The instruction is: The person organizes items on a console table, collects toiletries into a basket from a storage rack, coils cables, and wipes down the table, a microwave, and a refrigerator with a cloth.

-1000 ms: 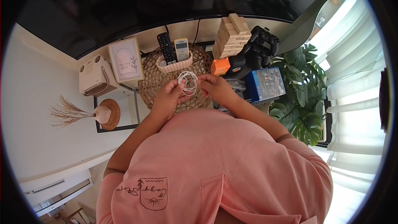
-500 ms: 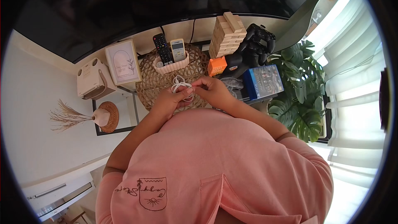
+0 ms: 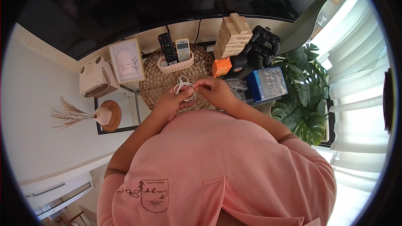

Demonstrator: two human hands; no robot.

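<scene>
A coiled white cable (image 3: 183,84) is gathered in loops in front of my chest, above the near part of a round woven mat (image 3: 153,84). My left hand (image 3: 171,100) is closed on the coil, thumb pressed over the loops. From the other side, my right hand (image 3: 212,90) pinches at the coil's right edge with thumb and index finger, its fingertips touching the cable. The cable's ends are too small to make out.
Behind the mat's middle stands a scalloped holder (image 3: 178,66) with two remotes. To the right are a wooden block tower (image 3: 231,39), an orange box (image 3: 221,66), black game controllers (image 3: 264,44) and blue game cases (image 3: 268,84). A framed print (image 3: 127,60) and a beige boxy device (image 3: 97,77) stand left.
The camera view has shifted slightly, so the objects on the stand appear a little to the right. Both hands stay on the coiled cable in nearly the same pose.
</scene>
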